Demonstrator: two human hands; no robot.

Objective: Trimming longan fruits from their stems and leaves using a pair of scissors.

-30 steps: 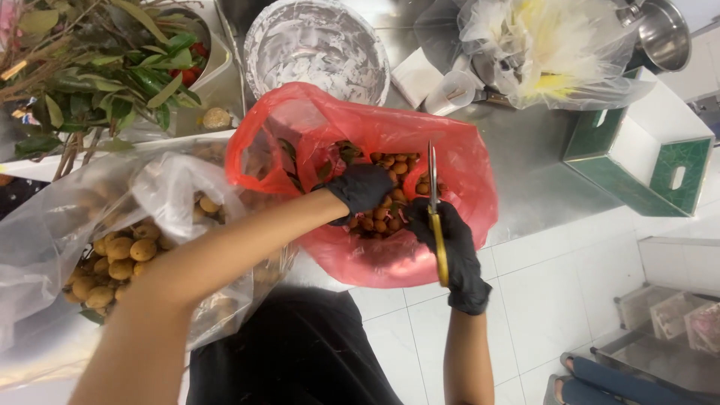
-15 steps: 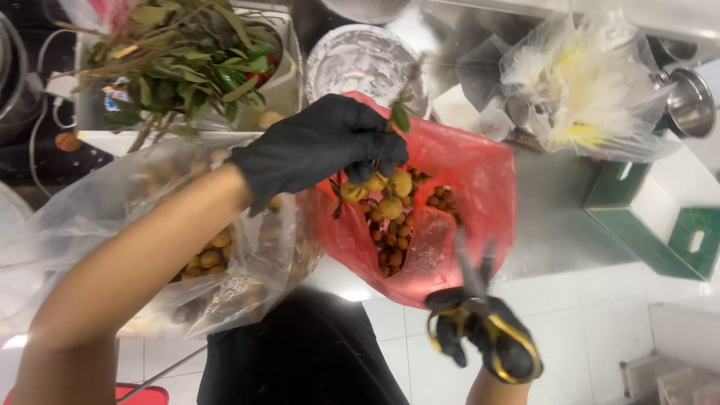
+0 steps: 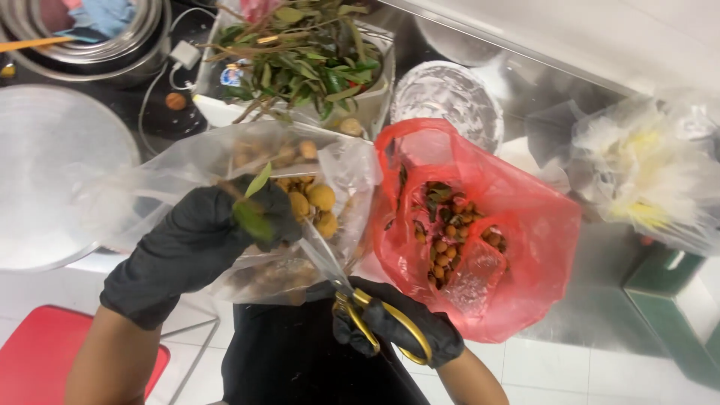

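Left hand (image 3: 202, 240), gloved, closed on leafy fruit sprig (image 3: 307, 202) over clear bag (image 3: 225, 161). Right hand (image 3: 397, 322) grips yellow-handled scissors (image 3: 352, 300), blades at stem. Risk: blades close to glove fingers; may nick them or bag.

You see bright, even overhead light. Glare washes out the round steel lid (image 3: 52, 180) at left and the clear bag (image 3: 652, 169) at upper right. Your gloved hands read nearly black, detail lost. Edges bow outward; slight motion softness throughout.
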